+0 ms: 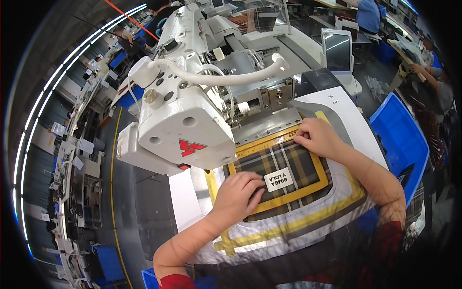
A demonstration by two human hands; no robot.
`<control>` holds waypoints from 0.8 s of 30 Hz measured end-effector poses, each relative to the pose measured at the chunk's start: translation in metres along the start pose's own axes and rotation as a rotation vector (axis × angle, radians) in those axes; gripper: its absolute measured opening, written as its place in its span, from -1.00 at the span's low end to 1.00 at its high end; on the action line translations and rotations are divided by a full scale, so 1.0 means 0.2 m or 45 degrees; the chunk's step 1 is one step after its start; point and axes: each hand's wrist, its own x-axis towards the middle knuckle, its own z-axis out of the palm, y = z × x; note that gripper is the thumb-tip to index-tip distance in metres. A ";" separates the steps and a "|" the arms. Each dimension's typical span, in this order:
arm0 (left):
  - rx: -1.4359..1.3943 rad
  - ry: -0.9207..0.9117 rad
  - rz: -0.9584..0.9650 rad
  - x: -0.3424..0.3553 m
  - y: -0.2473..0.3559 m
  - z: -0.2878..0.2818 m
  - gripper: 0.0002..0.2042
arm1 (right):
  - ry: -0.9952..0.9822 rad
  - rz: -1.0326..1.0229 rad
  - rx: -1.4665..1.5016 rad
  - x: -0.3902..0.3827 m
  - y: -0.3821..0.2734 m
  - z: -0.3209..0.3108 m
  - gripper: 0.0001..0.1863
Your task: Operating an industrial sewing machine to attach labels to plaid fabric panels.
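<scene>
A yellow frame (289, 196) lies over dark plaid fabric (303, 172) on the bed of a sewing machine (185, 125). On the fabric inside the frame sits a small white label (272, 187) with dark print, upside down to me. My left hand (237, 195) rests on the frame's left side, fingers stretched and slightly bent toward the label, gripping nothing visible. My right hand (317, 137) is at the far right corner of the frame, with fingers curled and pressed on its far bar; the thumb is partly hidden.
Beneath the fabric lies a white sheet edged with yellow strips (284, 231). The machine head overhangs the frame's far left corner. A blue bin (402, 139) stands right of the table, and a small screen (337, 50) behind it. Other people work at the far right and far left.
</scene>
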 end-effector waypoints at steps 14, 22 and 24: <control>0.166 -0.050 0.142 0.33 -0.04 0.28 -0.54 | 0.068 0.229 0.464 0.00 0.07 -0.05 -0.83; 0.163 -0.076 0.142 0.33 -0.05 0.28 -0.53 | 0.095 -0.514 -0.482 -0.17 0.02 -0.01 -0.81; 0.161 -0.040 0.142 0.34 -0.05 0.28 -0.52 | 0.079 -0.527 -0.533 -0.17 0.01 -0.01 -0.81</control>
